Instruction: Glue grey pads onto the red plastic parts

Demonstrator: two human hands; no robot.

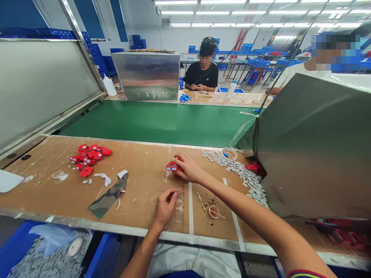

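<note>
Red piece (171, 166) part-hidden, clamped in right fingers (185, 164); left fingers (173, 199) curled, closure unclear.

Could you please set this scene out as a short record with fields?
Right hand: grasping a small red plastic piece with pale windows
Left hand: curled over the brown tabletop; contents unclear
Table left: heap of red plastic pieces, camouflage-patterned strip
Table right: scattered flat grey tiles, small round cup
Beyond: flat green surface
</note>
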